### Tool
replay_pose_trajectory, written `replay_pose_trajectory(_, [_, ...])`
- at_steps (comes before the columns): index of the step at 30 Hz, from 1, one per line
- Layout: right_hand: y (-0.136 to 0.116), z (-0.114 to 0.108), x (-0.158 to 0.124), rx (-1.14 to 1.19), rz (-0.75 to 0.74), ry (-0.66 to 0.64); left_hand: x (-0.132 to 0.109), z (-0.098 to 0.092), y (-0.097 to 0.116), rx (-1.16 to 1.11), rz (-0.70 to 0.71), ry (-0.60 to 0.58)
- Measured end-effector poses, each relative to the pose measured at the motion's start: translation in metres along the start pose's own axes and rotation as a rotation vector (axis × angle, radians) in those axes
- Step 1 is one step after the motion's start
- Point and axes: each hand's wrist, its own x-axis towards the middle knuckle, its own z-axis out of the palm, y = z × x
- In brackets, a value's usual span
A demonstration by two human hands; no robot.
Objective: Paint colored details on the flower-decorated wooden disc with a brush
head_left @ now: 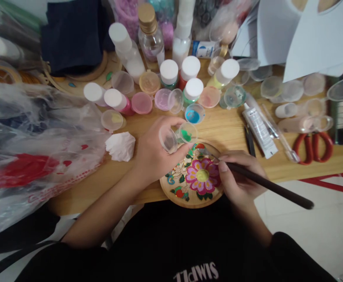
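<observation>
My left hand (pixel 158 150) grips a small clear plastic cup (pixel 188 133) with green paint at its bottom, tilted over the far edge of a round wooden plaque. The cup's lid (pixel 168 138) hangs open on its left. In my right hand (pixel 239 176) is a dark-handled paintbrush (pixel 273 186), held like a pen with its tip over the plaque near a red patch. The round plaque (pixel 174 200) lies at the table's front edge and bears a gold-outlined pink flower (pixel 202 175) with a yellow centre, among green leaves.
Several cups and white-capped bottles stand behind, including a cup of blue paint (pixel 194 116). Crumpled tissue (pixel 120 146) and a plastic bag (pixel 42 156) lie left. A metal tube (pixel 260 131), dark tweezers (pixel 250 143) and red-handled scissors (pixel 313 149) are right.
</observation>
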Motion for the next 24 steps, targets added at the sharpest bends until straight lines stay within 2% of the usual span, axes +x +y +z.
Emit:
replay_pose_trajectory(5, [-0.002,-0.002,0.006,-0.039,-0.066,-0.058,0.000,0.000,-0.001,0.003,-0.014,-0.027])
replay_pose_trajectory(9, [-0.005,-0.003,0.012,-0.095,-0.145,-0.098,0.000,0.001,-0.003,-0.013,0.013,0.002])
replay_pose_trajectory(16, [-0.005,-0.004,0.015,-0.103,-0.195,-0.142,-0.001,0.002,-0.004,-0.030,0.027,0.011])
replay_pose_trajectory(24, [-0.004,-0.005,0.013,-0.106,-0.184,-0.152,-0.002,0.000,0.000,-0.019,-0.025,0.000])
